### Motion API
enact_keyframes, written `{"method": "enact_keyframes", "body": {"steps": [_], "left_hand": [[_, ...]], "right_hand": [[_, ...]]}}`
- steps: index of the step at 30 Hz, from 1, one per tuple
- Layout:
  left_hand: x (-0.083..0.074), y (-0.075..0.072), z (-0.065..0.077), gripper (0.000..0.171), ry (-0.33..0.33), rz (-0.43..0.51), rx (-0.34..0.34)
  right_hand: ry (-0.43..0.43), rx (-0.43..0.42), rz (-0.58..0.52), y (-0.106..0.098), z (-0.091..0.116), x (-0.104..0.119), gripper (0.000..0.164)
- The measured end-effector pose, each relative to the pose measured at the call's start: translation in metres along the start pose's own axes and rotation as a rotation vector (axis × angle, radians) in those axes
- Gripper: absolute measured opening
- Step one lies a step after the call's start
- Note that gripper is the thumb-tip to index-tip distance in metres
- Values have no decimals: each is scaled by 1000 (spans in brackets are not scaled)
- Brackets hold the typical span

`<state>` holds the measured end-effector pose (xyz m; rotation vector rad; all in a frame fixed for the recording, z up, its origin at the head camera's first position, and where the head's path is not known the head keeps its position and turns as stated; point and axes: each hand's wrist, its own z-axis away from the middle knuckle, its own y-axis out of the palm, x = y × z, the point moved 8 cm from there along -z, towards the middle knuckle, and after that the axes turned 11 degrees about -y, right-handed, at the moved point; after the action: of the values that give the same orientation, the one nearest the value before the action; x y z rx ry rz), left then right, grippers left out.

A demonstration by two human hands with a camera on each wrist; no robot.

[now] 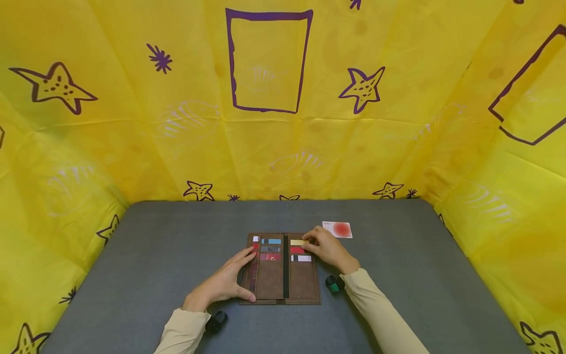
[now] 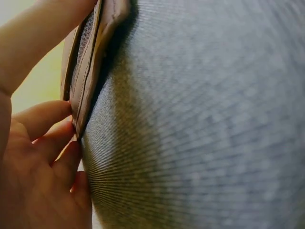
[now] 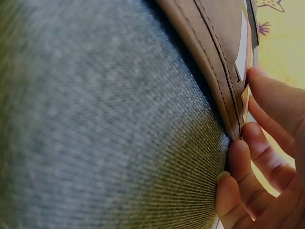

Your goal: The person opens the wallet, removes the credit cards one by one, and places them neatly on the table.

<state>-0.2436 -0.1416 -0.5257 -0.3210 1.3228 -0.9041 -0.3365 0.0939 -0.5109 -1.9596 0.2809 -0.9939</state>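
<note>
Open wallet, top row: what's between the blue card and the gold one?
A black vertical strip, with narrow margins of brown wallet either side. Shows in the head view.

Left hand [image 1: 222, 282] touches brown wallet [image 1: 270, 278], right hand [image 1: 329, 249] its yellow card [image 1: 297, 242].

Yellow cloth [image 1: 254, 140] rises behind the grey table [image 1: 177, 231] and along its left and right sides. On the back panel, 1 dark 4-sided outline [image 1: 269, 16] stands between 2 starfish [image 1: 361, 90], with a spiky burst [image 1: 160, 59] to its left. Fish [image 1: 297, 162] (pale, striped) appear lower.
</note>
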Motion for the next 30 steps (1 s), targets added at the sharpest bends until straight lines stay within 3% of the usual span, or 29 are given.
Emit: {"method": "enact_keyframes", "body": {"steps": [15,30], "left_hand": [[5,3,0,111,42,63,29],[5,7,1,101,1,62,-17]], "right_hand": [[-35,42,5,0,-9,1,9],[2,128,-49,4,-13,-4,8]]}}
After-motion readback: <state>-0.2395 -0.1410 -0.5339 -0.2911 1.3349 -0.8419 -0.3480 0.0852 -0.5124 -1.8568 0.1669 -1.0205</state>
